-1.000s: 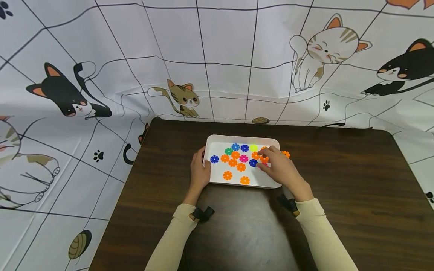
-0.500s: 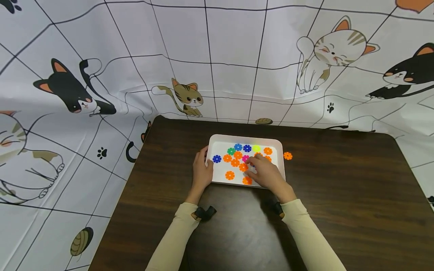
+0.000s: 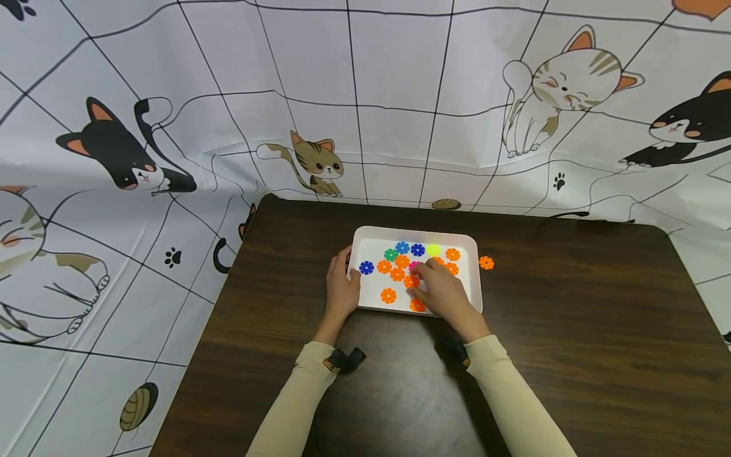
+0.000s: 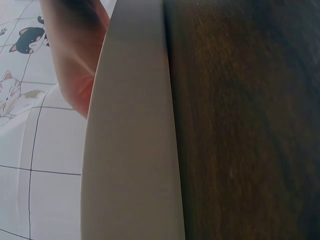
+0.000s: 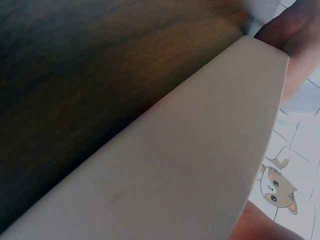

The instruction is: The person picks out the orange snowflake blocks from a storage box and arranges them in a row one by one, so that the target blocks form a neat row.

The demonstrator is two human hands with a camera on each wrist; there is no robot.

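Note:
A shallow white tray [image 3: 372,293] lies on the table, holding several notched plastic discs. My left hand [image 3: 341,289] grips its left side, thumb over the rim and fingers along the outside. My right hand [image 3: 448,292] is over the front right of the tray, fingers bent down. Its thumb and index finger stand apart around an orange disc [image 3: 410,281]; contact is unclear. A pink disc [image 3: 413,267] and another orange disc [image 3: 417,306] are partly covered by this hand. Both wrist views are filled mostly by the tray's outer wall [image 4: 130,130], hiding the discs.
Outside the tray, an orange disc [image 3: 487,263] lies by its right rim. Green [image 3: 390,254], blue [image 3: 367,267] and yellow [image 3: 433,250] discs sit inside. The dark wooden table [image 3: 571,317] meets a cat-print cloth [image 3: 400,139] at the back.
My right hand has moved left and toward me across the tray, uncovering orange discs on the right side. The left hand keeps its grip on the tray. The head view has shifted slightly.

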